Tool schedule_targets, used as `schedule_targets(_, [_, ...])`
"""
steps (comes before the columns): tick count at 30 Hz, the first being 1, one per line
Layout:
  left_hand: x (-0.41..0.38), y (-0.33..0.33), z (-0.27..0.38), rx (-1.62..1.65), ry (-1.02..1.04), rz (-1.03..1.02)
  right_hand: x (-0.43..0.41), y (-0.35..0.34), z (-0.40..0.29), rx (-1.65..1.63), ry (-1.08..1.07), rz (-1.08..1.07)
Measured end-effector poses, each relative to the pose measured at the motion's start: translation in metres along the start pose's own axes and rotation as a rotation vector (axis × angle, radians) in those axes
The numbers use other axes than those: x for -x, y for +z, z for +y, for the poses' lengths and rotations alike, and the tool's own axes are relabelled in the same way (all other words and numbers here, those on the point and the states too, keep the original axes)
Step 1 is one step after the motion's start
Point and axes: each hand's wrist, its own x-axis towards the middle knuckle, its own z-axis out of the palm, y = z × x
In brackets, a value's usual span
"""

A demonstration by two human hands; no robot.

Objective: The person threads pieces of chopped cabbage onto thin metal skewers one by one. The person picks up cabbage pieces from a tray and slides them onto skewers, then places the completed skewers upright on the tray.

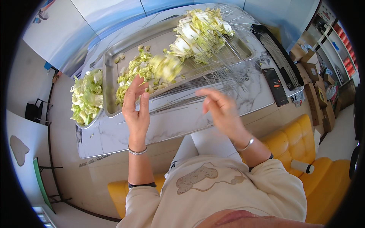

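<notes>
My left hand is raised over the front edge of a metal tray, fingers apart and holding nothing. Above the table edge, my right hand is blurred, its index finger and thumb bent towards each other. Motion blurs a bunch of cabbage pieces over the tray, up and left of that hand. A thin skewer between the two cannot be made out clearly. Loose chopped napa cabbage lies in the tray's left part. Cabbage threaded on metal skewers is heaped at its right end.
Loose metal skewers lie along the tray's front side. A bowl of cabbage stands at the left. At the right are a dark phone-like device and a black case of skewers. A yellow seat and cardboard boxes are beyond the table.
</notes>
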Motion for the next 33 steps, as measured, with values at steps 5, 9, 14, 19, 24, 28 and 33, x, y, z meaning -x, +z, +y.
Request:
schedule_targets(5, [0.015,-0.004,-0.003,-0.08,-0.046,-0.108,-0.054,-0.076,-0.007,0.24,-0.027,0.303])
schedule_targets(9, [0.032,0.001,-0.001,-0.134,0.008,-0.251,-0.119,-0.115,0.033,0.452,-0.067,0.438])
schedule_targets(14, [0.042,0.003,-0.009,-0.305,0.071,-0.394,-0.151,-0.14,0.079,0.932,0.084,0.276])
schedule_targets(19, [0.044,0.008,-0.017,-0.515,0.152,-0.458,-0.132,-0.126,0.084,1.024,0.066,0.386])
schedule_targets(24, [0.044,0.017,-0.026,-0.553,0.106,-0.493,-0.109,-0.118,0.08,0.983,0.062,0.435])
schedule_targets(28, [0.044,0.021,-0.03,-0.531,0.076,-0.503,-0.094,-0.117,0.081,0.93,0.001,0.471])
schedule_targets(33, [0.046,0.023,-0.029,-0.494,0.093,-0.469,-0.048,-0.118,0.074,0.94,-0.178,0.578])
